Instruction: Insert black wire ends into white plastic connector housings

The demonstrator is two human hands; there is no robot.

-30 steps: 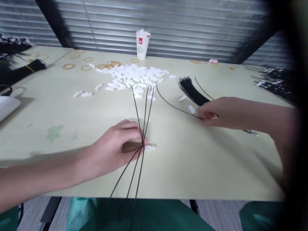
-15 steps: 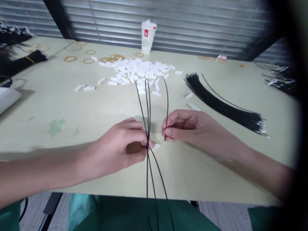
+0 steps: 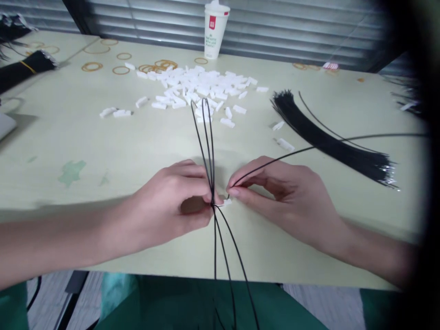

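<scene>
My left hand [image 3: 175, 201] pinches a small white plastic connector [image 3: 227, 201] between thumb and fingers. Several thin black wires [image 3: 207, 142] run out of that pinch, some arching up and others hanging over the table's front edge. My right hand [image 3: 278, 197] is closed in a pinch on a single black wire [image 3: 275, 160]. Its lower end points down at the connector, very close to it; whether the two touch I cannot tell. The wire's long part runs off to the right above a bundle of black wires [image 3: 326, 137].
A pile of white connectors [image 3: 206, 87] lies mid-table, with a few loose connectors [image 3: 115, 112] to its left. Behind are rubber bands [image 3: 161, 65] and a paper cup [image 3: 216, 32]. A banded wire bundle [image 3: 24, 71] lies far left. Blinds [image 3: 154, 23] border the table's back.
My right hand has moved left, bringing its wire's end to the connector. That wire arched upward before and now stretches to the right. The view has shifted slightly.
</scene>
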